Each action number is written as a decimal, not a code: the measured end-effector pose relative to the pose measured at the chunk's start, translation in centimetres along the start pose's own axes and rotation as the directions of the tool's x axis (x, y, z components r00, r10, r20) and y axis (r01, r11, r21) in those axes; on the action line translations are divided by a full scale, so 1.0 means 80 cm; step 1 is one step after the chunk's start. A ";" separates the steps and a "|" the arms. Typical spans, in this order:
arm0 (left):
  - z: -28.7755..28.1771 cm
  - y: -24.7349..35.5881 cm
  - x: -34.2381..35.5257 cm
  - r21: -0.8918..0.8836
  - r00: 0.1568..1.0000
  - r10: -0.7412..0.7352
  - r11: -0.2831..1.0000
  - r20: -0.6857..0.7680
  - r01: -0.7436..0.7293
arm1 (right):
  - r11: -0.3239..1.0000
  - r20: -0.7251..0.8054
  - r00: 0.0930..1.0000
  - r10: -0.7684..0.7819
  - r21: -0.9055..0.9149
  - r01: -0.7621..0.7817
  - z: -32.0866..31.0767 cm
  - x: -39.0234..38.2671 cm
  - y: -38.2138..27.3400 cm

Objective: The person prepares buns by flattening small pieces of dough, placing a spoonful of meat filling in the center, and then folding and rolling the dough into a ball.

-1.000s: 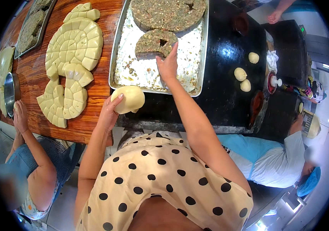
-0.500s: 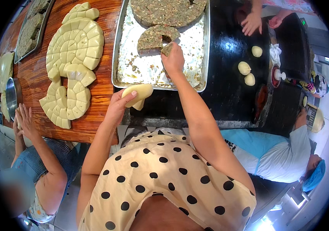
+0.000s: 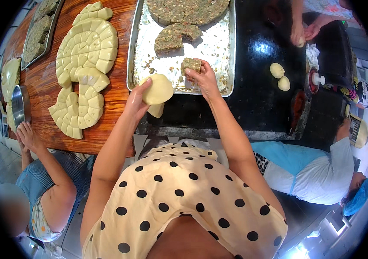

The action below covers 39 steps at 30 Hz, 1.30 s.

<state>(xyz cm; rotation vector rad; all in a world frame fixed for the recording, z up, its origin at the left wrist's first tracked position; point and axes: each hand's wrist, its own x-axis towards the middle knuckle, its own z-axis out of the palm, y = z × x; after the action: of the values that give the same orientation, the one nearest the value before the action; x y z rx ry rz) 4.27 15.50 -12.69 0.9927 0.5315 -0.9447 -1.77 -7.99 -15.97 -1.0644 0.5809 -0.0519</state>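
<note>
Right grip (image 3: 206,81) is clamped on a brown chunk (image 3: 191,64), with the thumb at the near side and the fingers behind, at the lower part of the tray (image 3: 216,47), in the upper middle of the frame. Compared with half a second ago, the chunk is now well apart from the cut slab (image 3: 169,38) and closer to the lower edge. Left grip (image 3: 136,101) is closed on the rim of a dough round (image 3: 158,88), which now shows its broad face. This means chunk and dough are each in one hand, near but apart. Whether the chunk touches the tray, I cannot tell.
</note>
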 end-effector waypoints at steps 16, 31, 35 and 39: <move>0.109 -0.030 -0.046 -0.133 0.949 0.003 0.990 0.316 0.041 | 0.954 0.026 0.963 -0.269 -0.130 0.270 0.028 -0.118 -0.046; 0.141 -0.081 -0.066 -0.134 0.912 -0.205 0.954 0.356 0.267 | 0.982 -0.241 0.960 -0.140 0.093 0.166 0.018 -0.164 -0.032; 0.160 -0.070 -0.066 -0.049 0.959 -0.091 0.993 0.267 0.108 | 0.958 -0.207 0.941 -0.268 0.050 0.284 0.026 -0.157 -0.054; 0.172 -0.061 -0.072 0.046 0.959 -0.083 0.996 0.273 0.073 | 0.959 -0.278 0.924 -0.263 0.032 0.283 0.026 -0.150 -0.047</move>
<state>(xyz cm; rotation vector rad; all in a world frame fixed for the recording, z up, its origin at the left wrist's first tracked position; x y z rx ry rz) -3.25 4.76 -4.15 0.8594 0.3229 -1.1456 -10.08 -4.40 -7.03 -1.0700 0.6681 -0.4677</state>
